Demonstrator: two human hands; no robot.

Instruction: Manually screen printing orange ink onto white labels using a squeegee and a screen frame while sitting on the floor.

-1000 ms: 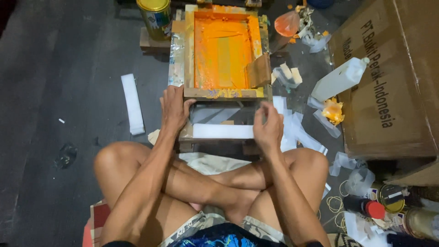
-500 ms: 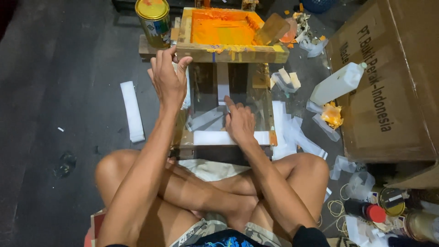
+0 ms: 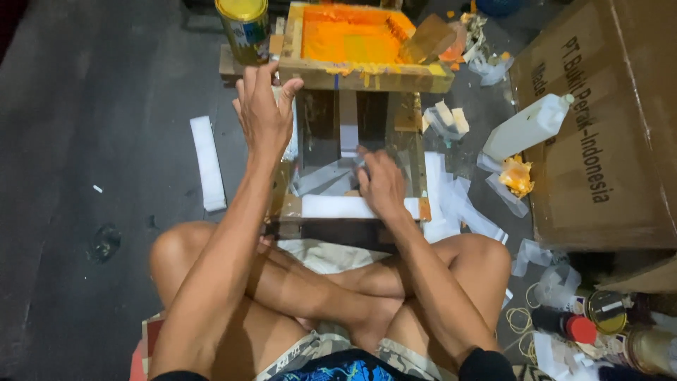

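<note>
Left hand (image 3: 262,113) grips near edge of raised orange screen frame (image 3: 356,65); wood stiff, ink-slick. Right hand (image 3: 381,185) lies spread on white strip (image 3: 331,207) beneath; light, flimsy.

A rough wooden frame (image 3: 367,74) smeared with glossy orange ink, a matt cardboard box (image 3: 599,127), a shiny metal can (image 3: 243,28).

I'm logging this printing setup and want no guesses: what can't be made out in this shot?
Head view only:
- Far end of the orange-stained screen frame: cut off by the top edge.
- What the right hand touches on the base: hidden under its palm.
- Left hand fingertips at the frame's corner: grip unclear.
- Yellow-lidded can: top cropped.
</note>
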